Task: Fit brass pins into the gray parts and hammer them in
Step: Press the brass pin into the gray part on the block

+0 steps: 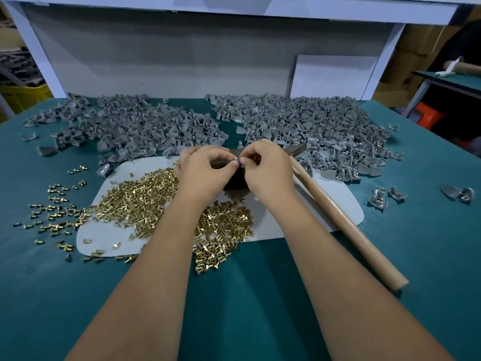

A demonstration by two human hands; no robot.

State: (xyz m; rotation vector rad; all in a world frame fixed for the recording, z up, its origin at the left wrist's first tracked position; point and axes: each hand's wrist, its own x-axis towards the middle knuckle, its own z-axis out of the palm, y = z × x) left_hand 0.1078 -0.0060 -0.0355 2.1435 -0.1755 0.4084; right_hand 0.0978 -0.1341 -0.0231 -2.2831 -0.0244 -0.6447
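Pinching one small gray part (236, 160) between both sets of fingertips, left hand (205, 173) and right hand (265, 170) meeting just above a dark block (234, 182) on the white mat (338, 201); fingers of both curled in tight on that little piece, too small and covered up to tell which way it points or whether a pin is in it yet. Sitting right beside the right hand, a hammer with its wooden handle (346, 225) running diagonally, long axis from the far middle of the mat down toward the near right edge of the green table (260, 295), head end mostly hidden behind the right hand. Spread across the left half of the mat and spilling onto the green top, a big heap of brass pins (135, 199), way too many to count, lying every which way, with a second clump (223, 225) between the forearms and loose strays scattered off to the left. Piled along the back, two large mounds of gray parts: left mound (135, 123) and right mound (317, 131), again uncountable. Off to the right, three or four loose gray pieces (385, 198) near the mat's corner, two more (458, 193) further out. Far left background, a yellow crate (26, 96) with grayish stuff in it, too blurry to name.
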